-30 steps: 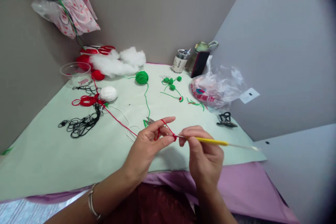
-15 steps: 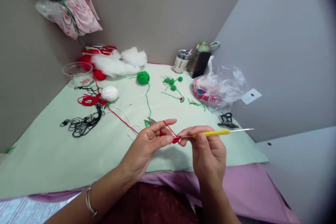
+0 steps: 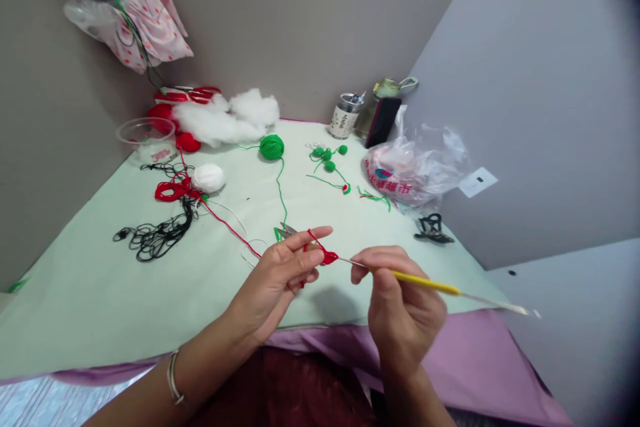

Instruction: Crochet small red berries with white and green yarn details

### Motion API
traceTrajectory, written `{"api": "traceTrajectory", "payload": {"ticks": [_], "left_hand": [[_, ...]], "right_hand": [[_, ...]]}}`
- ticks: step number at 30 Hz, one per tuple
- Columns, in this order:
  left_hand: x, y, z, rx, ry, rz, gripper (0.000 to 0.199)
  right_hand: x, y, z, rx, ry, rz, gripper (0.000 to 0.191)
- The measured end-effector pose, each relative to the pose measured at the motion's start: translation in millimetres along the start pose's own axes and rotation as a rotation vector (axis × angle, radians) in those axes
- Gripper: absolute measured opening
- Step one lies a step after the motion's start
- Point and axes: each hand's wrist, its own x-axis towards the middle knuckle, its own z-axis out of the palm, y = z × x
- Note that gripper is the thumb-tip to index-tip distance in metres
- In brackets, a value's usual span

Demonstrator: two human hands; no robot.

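Between thumb and fingers, my left hand pinches a small red crochet piece. Red yarn runs from the table to this hand and loops over its raised index finger. My right hand grips a crochet hook by its yellow handle. One thin metal end of the hook reaches the red piece; the other points to the lower right, slightly blurred. Just behind my left fingers lie scissors, partly hidden.
Beyond my hands are a green yarn ball, a white yarn ball, tangled black yarn and white stuffing. Small green crochet pieces lie mid-table. A plastic bag, phone and pen jar stand at right.
My right hand has moved slightly right and down, and the hook has tilted, its outer end dropping. The red piece now shows more clearly, and my left fingers have shifted a little around it.
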Motion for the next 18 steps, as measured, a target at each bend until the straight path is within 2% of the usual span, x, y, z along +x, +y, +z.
{"api": "traceTrajectory", "payload": {"ticks": [2,4,7,10,12,15,18], "left_hand": [[-1.4,0.2,1.0,0.050,-0.007,0.068,0.040],[-2.5,-1.2,3.3,0.092,-0.027,0.129,0.036],[-2.1,-4.0,6.3,0.104,-0.024,0.173,0.036],[0.5,-5.1,5.6,0.042,-0.009,0.108,0.041],[2.3,-4.2,3.4,-0.027,-0.020,0.025,0.041],[3.0,-1.9,1.0,-0.092,-0.029,-0.019,0.036],[1.1,-2.2,3.2,-0.034,0.006,0.070,0.036]], "right_hand": [[4.4,-2.0,1.3,0.080,-0.021,0.064,0.022],[5.3,-2.7,3.1,0.054,-0.077,0.071,0.022],[-0.7,-0.7,4.5,-0.074,-0.102,-0.015,0.027],[-8.3,2.8,2.7,-0.325,-0.132,-0.210,0.036],[-8.9,3.8,0.6,-0.369,-0.125,-0.239,0.037],[-2.7,2.1,-0.5,-0.144,-0.009,-0.048,0.025],[2.3,-0.5,3.3,0.059,0.043,0.112,0.021]]}}
